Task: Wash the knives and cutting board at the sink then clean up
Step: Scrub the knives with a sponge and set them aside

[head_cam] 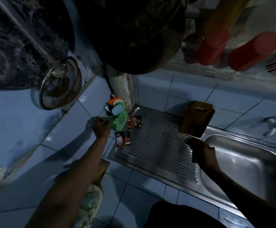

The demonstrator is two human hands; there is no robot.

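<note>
A brown wooden cutting board (pixel 196 119) stands upright on the ribbed steel drainboard (pixel 158 145), leaning on the tiled wall. My left hand (pixel 101 128) is at the left rim of a green plastic caddy (pixel 120 120), fingers pinched on a small dark object (pixel 102 120) whose shape is unclear in the dim light. My right hand (pixel 200 150) rests palm down on the drainboard's right edge, beside the sink basin (pixel 249 163), with nothing in it. No knife blade can be made out.
Two dark sachets (pixel 123 139) lie on the drainboard by the caddy, which holds an orange bottle and sponges. A tap (pixel 275 125) sticks out of the right wall. Blackened pans (pixel 134 30), a strainer (pixel 60 83) and red cups (pixel 252 50) hang overhead.
</note>
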